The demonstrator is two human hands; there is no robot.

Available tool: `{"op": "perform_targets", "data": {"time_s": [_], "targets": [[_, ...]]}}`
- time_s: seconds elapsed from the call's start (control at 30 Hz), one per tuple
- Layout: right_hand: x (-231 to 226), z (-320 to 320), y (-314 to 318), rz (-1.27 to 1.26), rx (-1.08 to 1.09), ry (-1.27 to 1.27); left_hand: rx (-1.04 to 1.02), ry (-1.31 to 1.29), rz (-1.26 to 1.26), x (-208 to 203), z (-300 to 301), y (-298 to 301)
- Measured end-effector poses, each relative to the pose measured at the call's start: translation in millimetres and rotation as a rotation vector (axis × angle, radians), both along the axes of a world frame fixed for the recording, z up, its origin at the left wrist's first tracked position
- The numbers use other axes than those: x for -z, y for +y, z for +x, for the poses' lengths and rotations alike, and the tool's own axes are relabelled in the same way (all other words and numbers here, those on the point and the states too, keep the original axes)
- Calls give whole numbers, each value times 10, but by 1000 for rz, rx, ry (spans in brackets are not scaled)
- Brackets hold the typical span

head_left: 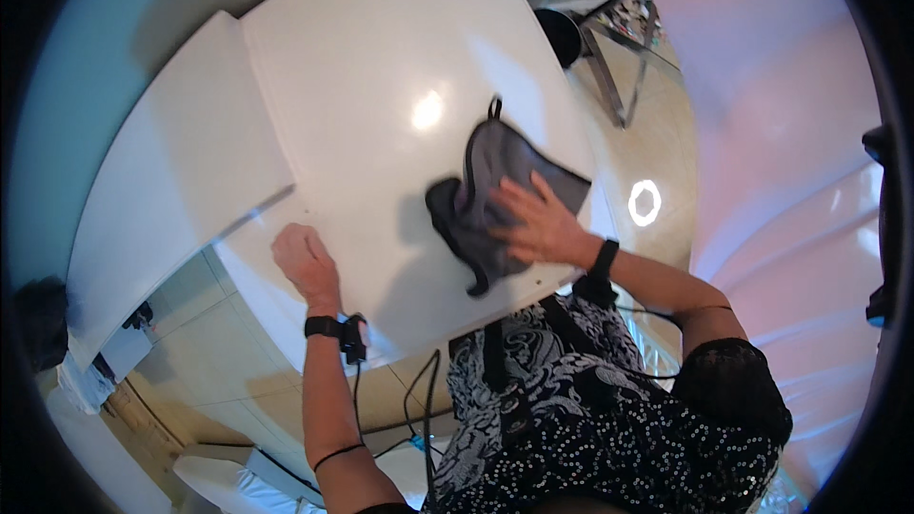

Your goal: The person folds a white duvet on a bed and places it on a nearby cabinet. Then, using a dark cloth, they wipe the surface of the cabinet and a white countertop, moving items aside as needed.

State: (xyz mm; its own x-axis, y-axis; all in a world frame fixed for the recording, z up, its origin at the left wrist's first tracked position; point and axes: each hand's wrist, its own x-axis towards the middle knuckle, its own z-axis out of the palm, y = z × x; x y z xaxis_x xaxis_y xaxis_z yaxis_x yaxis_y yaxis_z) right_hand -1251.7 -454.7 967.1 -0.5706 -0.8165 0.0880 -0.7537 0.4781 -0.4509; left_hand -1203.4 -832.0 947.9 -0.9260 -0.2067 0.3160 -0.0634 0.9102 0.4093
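Observation:
A grey cloth with black edging and a small black loop [490, 148] lies crumpled on the white table [362, 67], toward its right side. My right hand [543, 224] is on top of the cloth, fingers spread and slightly blurred, pressing on it rather than gripping it. The cloth's lower left part is folded, its black edge curling up. My left hand [307, 262] rests near the table's front left, apart from the cloth. Its fingers are curled under, with nothing showing in them. Each wrist wears a black strap with a small device and cable.
A raised white panel [181, 143] borders the table's left side. To the right are a metal-legged stand [609, 76], a black round container [559, 38] and a large pale pink draped surface [781, 133]. Cables [428, 400] hang between my arms, by the table's front edge.

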Motion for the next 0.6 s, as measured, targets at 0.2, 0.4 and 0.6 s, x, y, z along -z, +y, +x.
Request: {"op": "perform_targets", "data": {"time_s": [0.2,0.4,0.6], "targets": [[-96,-569,-159,-12,322,49,-15,5,17,3,5,19],[-17,-221,-469,-117,344,-6,16,-3,-29,37,-23,-63],[-94,451,-419,-79,63,-100,49,42,-111,87,31,-206]]}}
